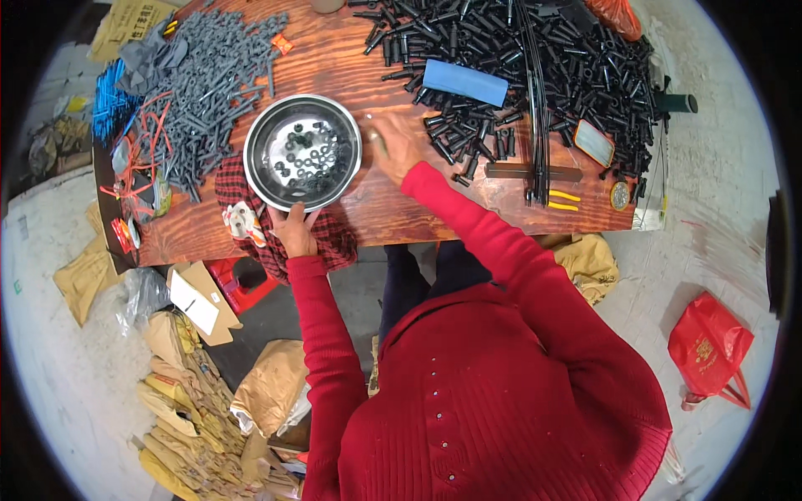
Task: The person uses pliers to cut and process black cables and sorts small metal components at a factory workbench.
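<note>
A round stainless steel bowl (pixel 259 185) stands on the wooden table, left of the middle. Small dark ring-shaped parts and shiny nut-like rings (pixel 316 159) lie loose across its bottom. My left hand (pixel 294 231) grips the bowl's near rim. Just beyond the bowl's right rim is my right hand (pixel 395 146), over the tabletop with its fingers toward the bowl. Motion smears those fingers, and whether they hold anything cannot be made out. A red and black checked cloth (pixel 322 244) lies partly under the bowl and hangs off the table's near edge.
Grey rod-like parts (pixel 205 88) are heaped at the left; black tubular parts (pixel 468 129) fill the right. Among the black ones lie a blue block (pixel 464 82), long dark rods (pixel 537 108) and a white-faced rectangular object (pixel 594 144). Yellow-handled pliers (pixel 564 199) rest near the front edge (pixel 493 232).
</note>
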A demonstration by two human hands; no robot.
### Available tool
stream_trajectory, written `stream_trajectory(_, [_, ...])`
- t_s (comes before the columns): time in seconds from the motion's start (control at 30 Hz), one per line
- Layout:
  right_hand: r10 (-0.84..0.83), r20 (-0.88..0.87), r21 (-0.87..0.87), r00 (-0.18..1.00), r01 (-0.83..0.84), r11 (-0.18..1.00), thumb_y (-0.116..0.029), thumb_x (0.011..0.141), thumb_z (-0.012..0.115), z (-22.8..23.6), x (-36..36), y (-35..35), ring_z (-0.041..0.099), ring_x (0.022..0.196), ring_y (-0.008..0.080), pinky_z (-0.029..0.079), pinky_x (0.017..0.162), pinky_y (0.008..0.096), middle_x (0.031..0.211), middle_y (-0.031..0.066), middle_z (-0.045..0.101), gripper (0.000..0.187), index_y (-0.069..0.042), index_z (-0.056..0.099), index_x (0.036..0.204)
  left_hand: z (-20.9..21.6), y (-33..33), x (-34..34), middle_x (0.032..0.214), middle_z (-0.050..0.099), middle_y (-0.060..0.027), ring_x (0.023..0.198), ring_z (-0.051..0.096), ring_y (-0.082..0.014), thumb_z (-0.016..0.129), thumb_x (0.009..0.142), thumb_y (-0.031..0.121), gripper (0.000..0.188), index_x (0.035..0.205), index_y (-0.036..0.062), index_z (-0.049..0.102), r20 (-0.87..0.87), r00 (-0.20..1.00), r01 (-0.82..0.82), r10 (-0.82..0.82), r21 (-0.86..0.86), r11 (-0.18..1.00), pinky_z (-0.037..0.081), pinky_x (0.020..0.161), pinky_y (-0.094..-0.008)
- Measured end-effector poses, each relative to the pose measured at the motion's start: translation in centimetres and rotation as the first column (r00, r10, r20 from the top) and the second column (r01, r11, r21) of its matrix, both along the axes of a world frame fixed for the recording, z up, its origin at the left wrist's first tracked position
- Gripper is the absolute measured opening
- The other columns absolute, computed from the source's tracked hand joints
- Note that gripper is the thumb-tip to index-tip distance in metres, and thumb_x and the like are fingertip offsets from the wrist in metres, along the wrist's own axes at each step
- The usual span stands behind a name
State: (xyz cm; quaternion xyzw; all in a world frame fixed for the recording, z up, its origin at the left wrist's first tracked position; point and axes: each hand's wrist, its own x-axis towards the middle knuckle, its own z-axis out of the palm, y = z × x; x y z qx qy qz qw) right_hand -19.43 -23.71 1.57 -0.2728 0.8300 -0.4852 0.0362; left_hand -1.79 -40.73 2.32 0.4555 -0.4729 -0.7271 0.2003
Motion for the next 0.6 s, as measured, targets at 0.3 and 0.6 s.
stream_trajectory(0.3, [-0.119,0.326,0.035,0.938,0.114,0.993,-0.004,0.091,0.051,-8.9,-3.2,7.0,0.063,0.093,0.0229,0.05,0.085,0.0316,0.108,0.0139,0.065,0.033,-0.006,0.059,0.123,-0.4,-0.1,-1.1,0.138,0.048,-0.0099,0.109,0.059,-0.0238,0.053,0.086,-0.008,0.067,0.148,0.0119,0.033,0.028,0.999,-0.043,0.046,-0.115,0.992,0.061,0.077,-0.036])
stream_trajectory(0.6, [-0.075,0.514,-0.075,0.854,0.131,0.989,-0.005,0.091,0.055,-10.4,-3.9,7.5,0.067,0.092,0.0215,0.051,0.083,0.0307,0.103,0.0117,0.068,0.03,-0.006,0.061,0.12,-2.0,-0.6,-3.6,0.144,0.043,-0.0104,0.117,0.056,-0.0253,0.051,0.088,-0.011,0.07,0.15,0.0124,0.031,-0.084,0.994,-0.088,0.074,-0.185,0.979,0.06,0.082,-0.0361])
